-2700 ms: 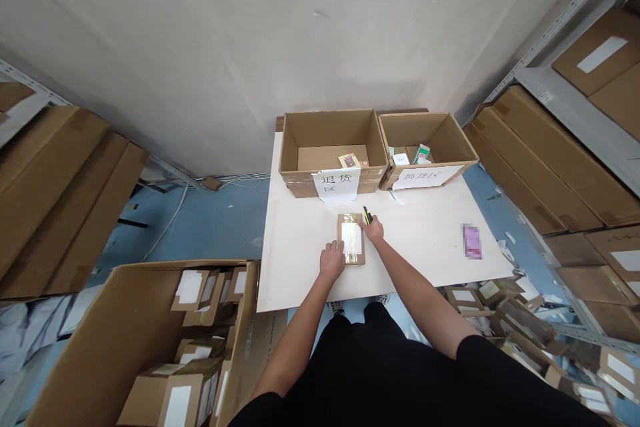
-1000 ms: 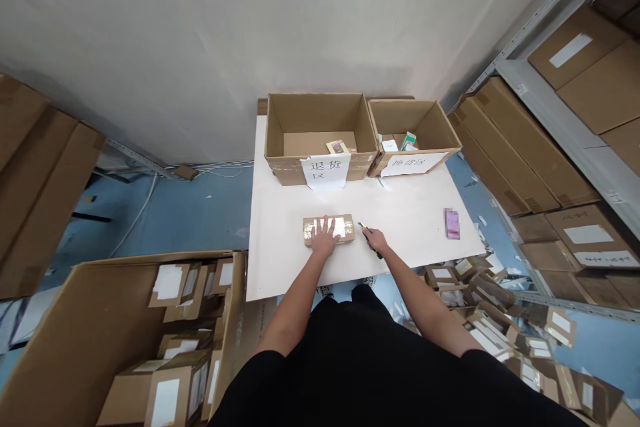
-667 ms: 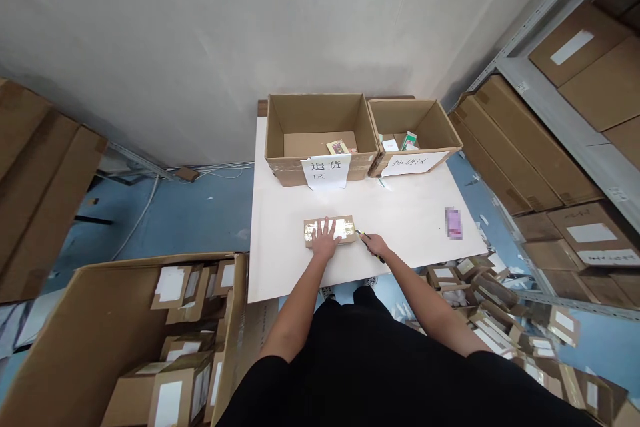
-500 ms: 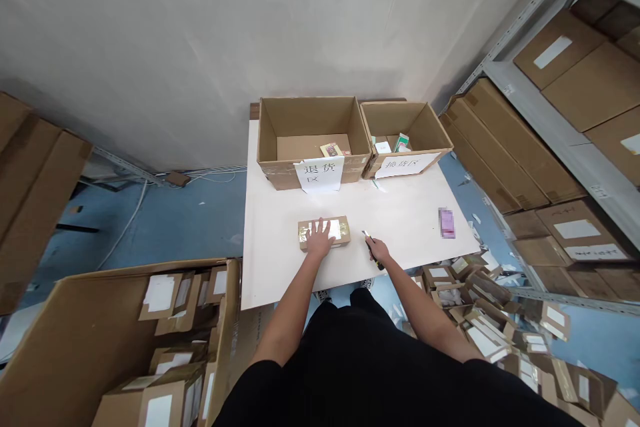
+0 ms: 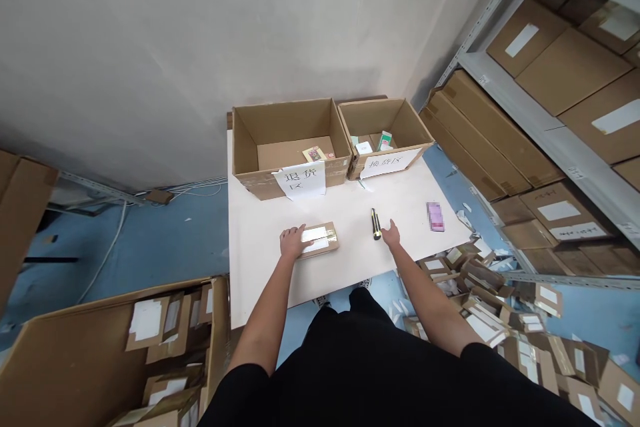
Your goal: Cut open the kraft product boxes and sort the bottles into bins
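A small taped cardboard parcel (image 5: pixel 320 240) with a white label lies on the white table (image 5: pixel 260 260). My left hand (image 5: pixel 293 241) rests on its left end, fingers laid over it. A black and yellow utility knife (image 5: pixel 375 223) lies on the table to the right of the parcel. My right hand (image 5: pixel 391 235) sits just beside the knife's near end, fingers loosely open, holding nothing.
Two open cartons with paper signs stand at the table's far edge, the left carton (image 5: pixel 285 147) and the right carton (image 5: pixel 383 137), each with small items inside. A pink item (image 5: pixel 435 216) lies near the right edge. Parcels fill a big carton (image 5: pixel 100 347) lower left; shelving (image 5: pixel 540 120) stands right.
My right hand has laid the knife down on the table and let go of it. My left hand slid toward the parcel's left end. The view has shifted to the right.
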### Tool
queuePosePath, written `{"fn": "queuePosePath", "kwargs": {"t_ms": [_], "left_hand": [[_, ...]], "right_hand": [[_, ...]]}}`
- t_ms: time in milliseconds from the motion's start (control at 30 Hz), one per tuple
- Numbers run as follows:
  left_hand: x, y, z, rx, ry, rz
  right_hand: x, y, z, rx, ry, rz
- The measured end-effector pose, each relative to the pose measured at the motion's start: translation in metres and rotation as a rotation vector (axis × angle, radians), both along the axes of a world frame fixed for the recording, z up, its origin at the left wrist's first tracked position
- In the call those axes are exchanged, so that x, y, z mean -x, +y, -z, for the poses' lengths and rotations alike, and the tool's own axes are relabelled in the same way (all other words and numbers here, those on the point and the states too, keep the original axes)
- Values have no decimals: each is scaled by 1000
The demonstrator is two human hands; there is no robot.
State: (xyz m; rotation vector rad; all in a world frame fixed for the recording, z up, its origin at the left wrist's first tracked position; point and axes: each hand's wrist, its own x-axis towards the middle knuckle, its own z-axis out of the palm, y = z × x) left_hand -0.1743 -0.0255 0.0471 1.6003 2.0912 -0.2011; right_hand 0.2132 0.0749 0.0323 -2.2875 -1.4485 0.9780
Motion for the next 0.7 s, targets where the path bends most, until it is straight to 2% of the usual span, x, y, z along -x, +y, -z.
{"fn": "queuePosePath", "kwargs": {"t_ms": [67, 133, 233, 333, 400, 533, 700], "left_hand": [[-8, -2, -2, 10, 22, -26], [-22, -6, -4, 13, 59, -75], [-50, -14, -6, -3, 123, -146], [-68, -17, -7, 17, 143, -194], [-70, -16, -8, 63, 110, -211], [-66, -13, -12, 106, 3, -217], [-65, -20, -11, 69, -204, -214]], "right_hand": [[22, -13, -6, -118, 2, -144], [55, -39, -8, -186, 101, -336], [108, -83, -6, -149, 209, -682], [142, -105, -4, -74, 29, -907], [151, -104, -7, -42, -111, -965], [153, -80, -19, 6, -263, -1020], [154, -71, -24, 22, -329, -940]]}}
